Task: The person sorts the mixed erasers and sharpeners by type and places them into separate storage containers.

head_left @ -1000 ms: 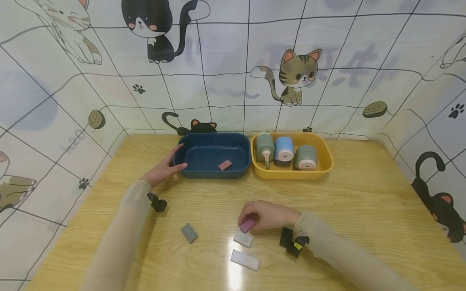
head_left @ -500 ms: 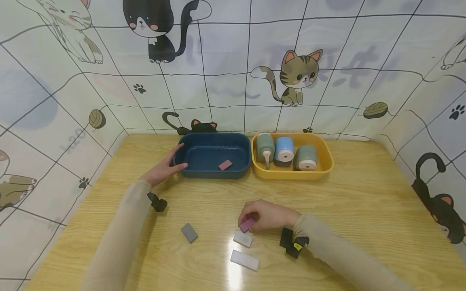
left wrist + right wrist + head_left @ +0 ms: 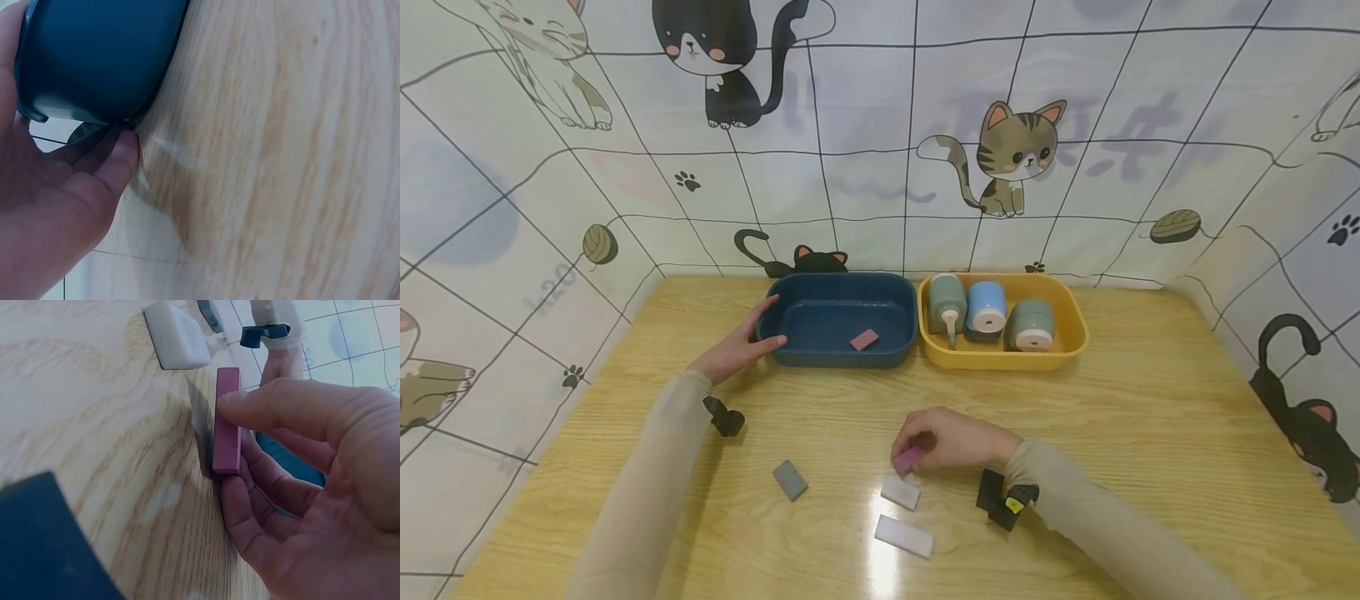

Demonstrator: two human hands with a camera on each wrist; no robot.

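The right hand pinches the pink eraser on edge just above the bench. The blue tray lies ahead and left, with the left hand resting open against its end.

White erasers just beside right hand, bare table beyond
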